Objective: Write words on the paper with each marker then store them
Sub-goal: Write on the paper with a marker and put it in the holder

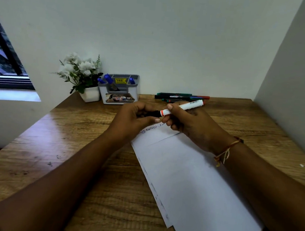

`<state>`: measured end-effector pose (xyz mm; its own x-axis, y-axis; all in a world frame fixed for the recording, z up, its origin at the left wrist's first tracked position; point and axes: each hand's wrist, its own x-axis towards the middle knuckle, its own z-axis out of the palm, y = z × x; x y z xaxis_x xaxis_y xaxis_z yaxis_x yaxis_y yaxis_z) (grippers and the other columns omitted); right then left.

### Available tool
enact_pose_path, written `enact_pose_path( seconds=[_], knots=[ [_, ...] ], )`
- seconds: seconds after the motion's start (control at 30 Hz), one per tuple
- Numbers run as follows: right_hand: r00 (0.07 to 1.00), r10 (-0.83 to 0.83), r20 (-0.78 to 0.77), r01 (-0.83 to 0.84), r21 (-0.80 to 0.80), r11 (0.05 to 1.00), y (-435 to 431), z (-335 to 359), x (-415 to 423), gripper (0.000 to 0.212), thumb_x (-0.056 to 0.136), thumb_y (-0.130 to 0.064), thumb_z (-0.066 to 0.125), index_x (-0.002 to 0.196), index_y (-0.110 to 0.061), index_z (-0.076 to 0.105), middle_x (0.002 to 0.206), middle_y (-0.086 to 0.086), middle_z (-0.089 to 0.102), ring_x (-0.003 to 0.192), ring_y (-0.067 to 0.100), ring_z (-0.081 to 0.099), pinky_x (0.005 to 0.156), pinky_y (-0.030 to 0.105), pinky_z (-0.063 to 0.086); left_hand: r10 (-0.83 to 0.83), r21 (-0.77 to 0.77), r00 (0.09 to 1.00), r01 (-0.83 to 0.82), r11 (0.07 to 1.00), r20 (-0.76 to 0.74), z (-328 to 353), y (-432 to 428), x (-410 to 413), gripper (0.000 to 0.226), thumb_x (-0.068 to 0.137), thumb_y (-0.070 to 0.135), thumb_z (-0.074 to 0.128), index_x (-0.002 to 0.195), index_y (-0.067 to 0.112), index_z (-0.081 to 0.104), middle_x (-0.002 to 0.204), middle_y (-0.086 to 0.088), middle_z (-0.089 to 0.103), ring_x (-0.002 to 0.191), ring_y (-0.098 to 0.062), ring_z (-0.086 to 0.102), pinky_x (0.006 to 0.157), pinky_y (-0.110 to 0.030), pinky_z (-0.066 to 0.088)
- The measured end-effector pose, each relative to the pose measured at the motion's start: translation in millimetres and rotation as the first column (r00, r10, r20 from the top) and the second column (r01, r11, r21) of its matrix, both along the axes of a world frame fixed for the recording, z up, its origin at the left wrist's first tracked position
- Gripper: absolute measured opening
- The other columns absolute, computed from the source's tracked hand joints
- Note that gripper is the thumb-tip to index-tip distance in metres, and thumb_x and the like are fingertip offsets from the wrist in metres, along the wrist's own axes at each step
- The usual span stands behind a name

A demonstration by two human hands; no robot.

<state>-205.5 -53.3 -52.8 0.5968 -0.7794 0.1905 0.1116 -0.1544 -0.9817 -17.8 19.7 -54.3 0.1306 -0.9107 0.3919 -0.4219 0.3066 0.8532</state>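
Over the paper's (pixel 198 173) written top edge, the right hand (pixel 193 125) is curled round the white marker (pixel 185 106) while the left hand (pixel 135 119) grips what looks like its dark cap (pixel 149 113). A jerky pull could streak ink across the sheet or the skin.

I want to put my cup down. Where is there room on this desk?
Bare desk lies left of the paper, in front of the flower pot. A smaller strip lies between paper and right wall. Crowded: organizer, loose markers, left hand, right hand.
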Motion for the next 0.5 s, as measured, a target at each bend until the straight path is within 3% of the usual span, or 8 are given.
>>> enact_pose_path(
  seconds=[0.17,0.27,0.4,0.5],
  knots=[
    [0.999,0.039,-0.017,-0.040,-0.020,0.999,-4,1,-2,0.025,0.102,-0.026,0.062,0.101,-0.006,0.075,0.094,0.017,0.073,0.082,0.014,0.068,0.071,0.022,0.053,0.002,0.025,0.999,-0.001,1.000,-0.032,0,2,-2,0.025,0.077,0.004,0.077,0.099,0.015,0.072,0.099,-0.001,0.075,0.095,-0.013,0.071,0.086,-0.029,0.056],
    [0.999,0.047,-0.009,-0.046,0.059,0.997,-6,-1,-2,0.030,0.101,-0.030,0.063,0.107,-0.003,0.075,0.103,0.024,0.075,0.085,0.015,0.069,0.072,0.022,0.056,0.026,0.046,0.995,-0.022,0.999,-0.094,-2,0,-4,0.024,0.076,0.005,0.078,0.096,0.017,0.073,0.099,-0.003,0.075,0.097,-0.016,0.070,0.088,-0.033,0.056],
    [0.988,0.000,0.153,-0.039,0.251,0.967,1,-2,7,0.027,0.099,-0.032,0.064,0.106,-0.007,0.074,0.096,0.013,0.078,0.084,0.014,0.074,0.071,0.021,0.061,0.056,0.030,0.966,-0.050,0.998,-0.252,-1,1,-7,0.023,0.084,0.005,0.071,0.106,0.009,0.071,0.102,-0.005,0.074,0.093,-0.014,0.069,0.078,-0.024,0.055],
    [0.961,-0.103,0.256,0.011,0.337,0.941,1,-1,13,0.028,0.102,-0.037,0.059,0.106,-0.012,0.071,0.094,0.012,0.078,0.081,0.014,0.075,0.067,0.022,0.062,0.147,-0.035,0.920,-0.172,0.985,-0.362,2,-1,1,0.020,0.088,0.004,0.068,0.107,0.011,0.070,0.099,-0.006,0.073,0.088,-0.013,0.069,0.075,-0.022,0.055]
  ],
)
